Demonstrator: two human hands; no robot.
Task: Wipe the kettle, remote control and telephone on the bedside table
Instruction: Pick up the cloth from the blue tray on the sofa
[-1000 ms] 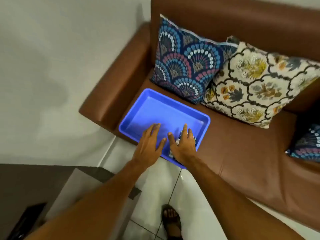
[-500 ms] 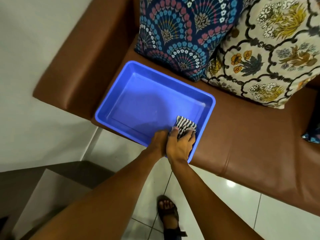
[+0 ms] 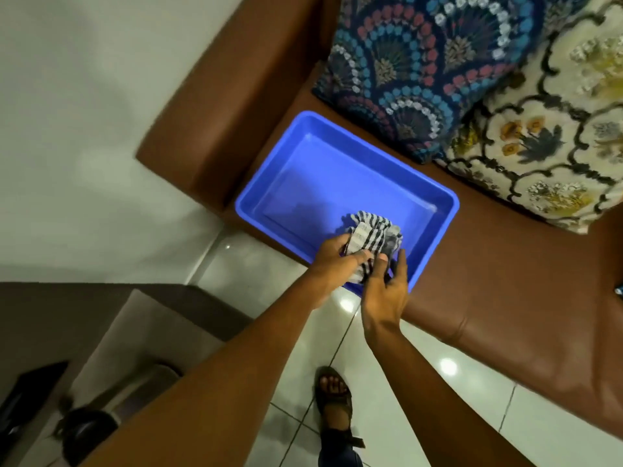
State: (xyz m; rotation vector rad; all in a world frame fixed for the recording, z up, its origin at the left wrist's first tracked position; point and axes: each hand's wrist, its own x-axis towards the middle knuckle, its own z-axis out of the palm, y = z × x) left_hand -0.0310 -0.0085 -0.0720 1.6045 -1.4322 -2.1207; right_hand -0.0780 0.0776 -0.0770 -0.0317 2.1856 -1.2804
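Note:
A striped black-and-white cloth (image 3: 372, 232) is bunched at the near right corner of a blue plastic tray (image 3: 290, 183) that sits on a brown sofa seat. My left hand (image 3: 332, 256) grips the cloth's left side. My right hand (image 3: 387, 291) holds its lower right part, fingers curled around it. At the bottom left a dark round object, possibly the kettle (image 3: 86, 433), and a black flat item (image 3: 23, 409) show blurred on a low table. The remote control and telephone cannot be told apart.
A brown leather sofa (image 3: 505, 315) with a blue patterned cushion (image 3: 421, 62) and a cream floral cushion (image 3: 556, 129) fills the right. The white wall is at left. My sandalled foot (image 3: 335, 399) stands on the glossy tiled floor (image 3: 387, 416). The bedside table edge (image 3: 135, 332) lies lower left.
Both hands went from flat in the tray to gripping the striped cloth and lifting it, bunched, at the tray's near corner. The camera moved closer and tilted down.

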